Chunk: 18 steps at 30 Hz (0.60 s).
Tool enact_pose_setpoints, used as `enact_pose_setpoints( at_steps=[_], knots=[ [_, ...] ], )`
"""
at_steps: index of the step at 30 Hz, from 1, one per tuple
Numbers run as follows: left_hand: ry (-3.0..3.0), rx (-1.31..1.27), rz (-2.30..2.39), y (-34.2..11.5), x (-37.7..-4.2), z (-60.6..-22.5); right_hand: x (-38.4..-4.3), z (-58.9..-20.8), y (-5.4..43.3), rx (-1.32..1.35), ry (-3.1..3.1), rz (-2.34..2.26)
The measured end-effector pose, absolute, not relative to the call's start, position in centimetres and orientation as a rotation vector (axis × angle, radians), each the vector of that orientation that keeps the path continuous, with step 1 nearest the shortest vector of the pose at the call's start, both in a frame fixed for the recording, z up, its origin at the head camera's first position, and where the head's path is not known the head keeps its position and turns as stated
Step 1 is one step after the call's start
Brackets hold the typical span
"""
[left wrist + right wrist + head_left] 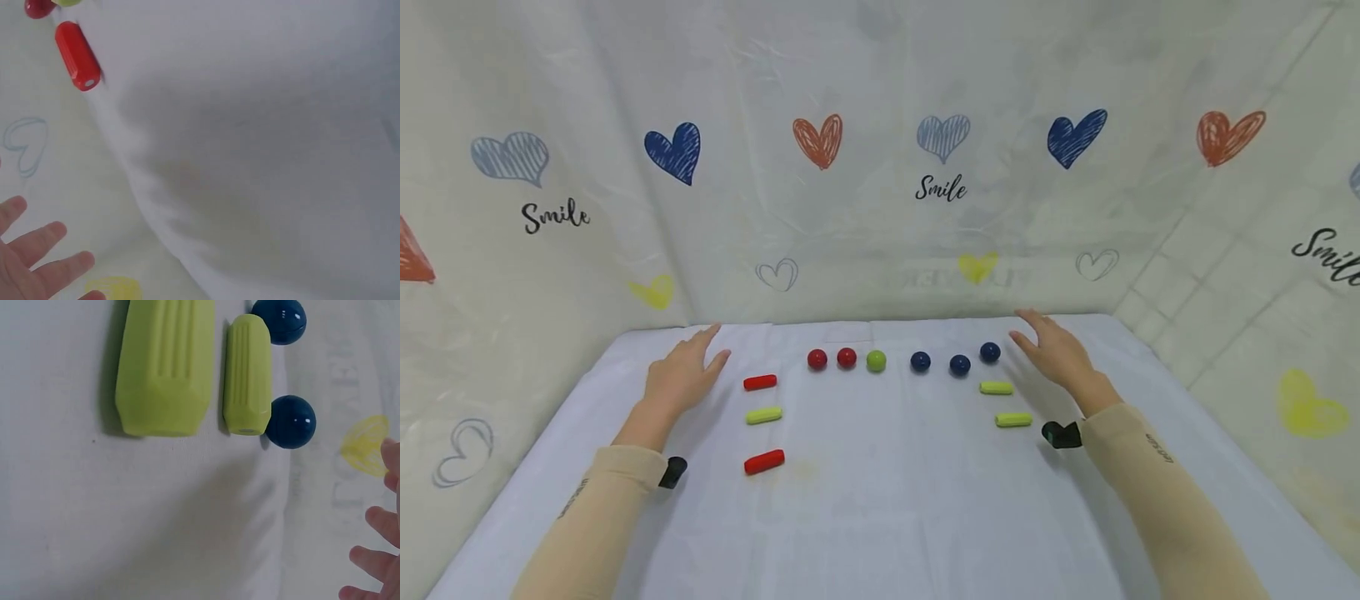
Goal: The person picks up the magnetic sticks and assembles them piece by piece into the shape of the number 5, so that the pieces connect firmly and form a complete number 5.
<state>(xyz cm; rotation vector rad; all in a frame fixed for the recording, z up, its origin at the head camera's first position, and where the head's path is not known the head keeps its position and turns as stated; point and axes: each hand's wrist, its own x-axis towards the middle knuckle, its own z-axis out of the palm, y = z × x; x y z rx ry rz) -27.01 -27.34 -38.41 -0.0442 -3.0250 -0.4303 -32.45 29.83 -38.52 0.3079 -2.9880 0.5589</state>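
My left hand [681, 377] hovers over the table's left side with fingers spread and nothing held. Closest to it is a short red ridged stick [760, 382]; a yellow-green stick [763, 415] and another red stick [764, 462] lie nearer the front. On the right, my right hand [1060, 357] is also raised, empty, its fingers extended. Beside it sits a dark blue ball [990, 352], with two yellow-green sticks [996, 388] below. The right wrist view shows the ridges of a yellow-green stick [165, 369] and the right fingers [381, 525] at the edge.
Along the back of the white-covered table [880, 533] run two red balls [817, 359], a green ball [876, 361] and two more dark blue balls [920, 362]. A pale curtain [880, 233] printed with hearts hangs right behind the table and along both sides.
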Motion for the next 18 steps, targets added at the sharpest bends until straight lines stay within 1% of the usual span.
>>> enact_pose_setpoints(
  at_steps=[9,18],
  knots=[
    [-3.009,-0.038,-0.737,-26.6,-27.4,-38.6,-32.2,-38.8,29.2,0.249,-2.911,0.773],
    [-2.979,-0.067,-0.909,-26.3,-27.4,-39.1,-32.7,-40.0,28.5,0.234,-2.743,1.135]
  ],
)
